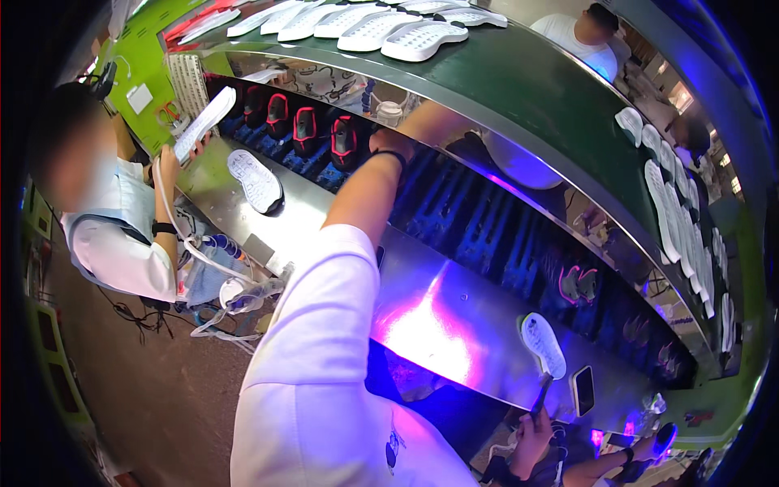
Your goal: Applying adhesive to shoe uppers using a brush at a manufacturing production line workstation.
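Near, 6 o'clock: own white sleeve [324, 365] fills the lower centre, arm running up toward 12.

Left hand [388, 140], black band at the wrist, reaches over the steel table [454, 300] into the blue-lit lower conveyor [487, 219]. It sits just beside the nearest black-and-red shoe [343, 140], probably touching it; fingers are hidden behind the wrist, so I can't tell how far they're open or whether they grip anything. Right hand is out of frame.

More black-and-red shoes [280, 114] stand in a row toward 10 o'clock of that hand.

On the table: one white sole [256, 180] lying flat at 9 o'clock of the hand, well apart. Another white sole [542, 344] at 4 o'clock, dark phone [583, 390] just beside it, another person's hand [531, 438] below.

9 o'clock, left edge: a person in white [114, 235] holding up a white sole [204, 122].

Far, 12 o'clock: green upper belt [519, 73] carrying a row of white soles [381, 24]; more white soles [677, 203] at 3 o'clock along its curve.
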`<state>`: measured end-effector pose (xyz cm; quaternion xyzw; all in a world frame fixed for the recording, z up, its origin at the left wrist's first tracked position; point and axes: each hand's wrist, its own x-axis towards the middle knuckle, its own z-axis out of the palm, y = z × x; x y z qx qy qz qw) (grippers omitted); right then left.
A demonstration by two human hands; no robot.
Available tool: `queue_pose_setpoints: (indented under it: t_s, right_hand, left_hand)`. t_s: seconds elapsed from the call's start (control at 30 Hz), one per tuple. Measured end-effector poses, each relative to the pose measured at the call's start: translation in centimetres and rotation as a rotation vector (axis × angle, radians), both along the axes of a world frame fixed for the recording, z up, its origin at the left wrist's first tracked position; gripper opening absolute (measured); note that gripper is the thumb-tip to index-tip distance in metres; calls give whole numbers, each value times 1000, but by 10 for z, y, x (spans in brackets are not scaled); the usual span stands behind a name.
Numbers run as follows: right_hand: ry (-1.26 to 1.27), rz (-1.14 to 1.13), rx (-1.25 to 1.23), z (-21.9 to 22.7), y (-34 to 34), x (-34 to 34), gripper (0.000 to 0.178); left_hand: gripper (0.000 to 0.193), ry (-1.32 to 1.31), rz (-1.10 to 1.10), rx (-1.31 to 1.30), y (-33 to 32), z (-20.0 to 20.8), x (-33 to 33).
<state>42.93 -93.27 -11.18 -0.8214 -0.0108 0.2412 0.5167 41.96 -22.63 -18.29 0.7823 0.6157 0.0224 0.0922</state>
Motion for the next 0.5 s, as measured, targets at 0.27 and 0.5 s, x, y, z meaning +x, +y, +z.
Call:
queue_pose_setpoints:
  t_s: [0.27, 0.5]
  right_hand:
    - [60, 8, 111, -48, 19, 12, 31]
    - [19, -14, 175, -81, 48, 47, 35]
  left_hand:
    - [47, 193, -88, 586, -33, -6, -24]
    - [74, -547, -925, 55, -291, 36, -105]
